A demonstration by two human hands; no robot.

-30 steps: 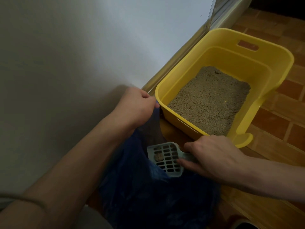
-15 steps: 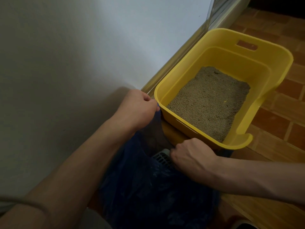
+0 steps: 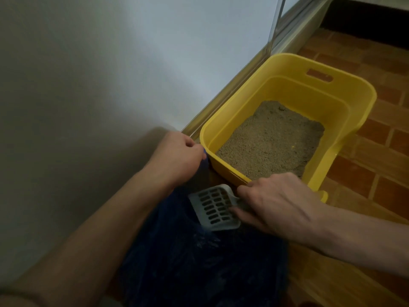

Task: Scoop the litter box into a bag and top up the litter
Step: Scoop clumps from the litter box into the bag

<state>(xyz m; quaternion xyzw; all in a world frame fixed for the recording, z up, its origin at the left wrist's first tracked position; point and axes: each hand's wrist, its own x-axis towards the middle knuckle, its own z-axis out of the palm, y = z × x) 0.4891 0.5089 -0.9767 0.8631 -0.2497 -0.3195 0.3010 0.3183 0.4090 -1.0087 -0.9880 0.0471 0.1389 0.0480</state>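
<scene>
A yellow litter box (image 3: 345, 94) sits on the floor against the wall, with grey-brown litter (image 3: 272, 138) spread over its bottom. In front of it lies a dark blue plastic bag (image 3: 199, 262). My left hand (image 3: 177, 156) grips the bag's upper edge beside the box's near-left corner. My right hand (image 3: 278, 202) holds the handle of a pale grey slotted scoop (image 3: 214, 207) above the bag's mouth. The scoop's slotted pan faces up and looks empty. Its handle is hidden under my fingers.
A white wall (image 3: 110, 63) fills the left side, with a metal sliding track (image 3: 232, 87) along its base behind the box. Red-brown brick tiles (image 3: 376, 151) cover the floor to the right. A dark opening lies at the top right.
The scoop held a clump one second ago, then tipped down into the bag under my right hand. Now it is back up, slotted side showing, with no clump in it. My left hand stayed put.
</scene>
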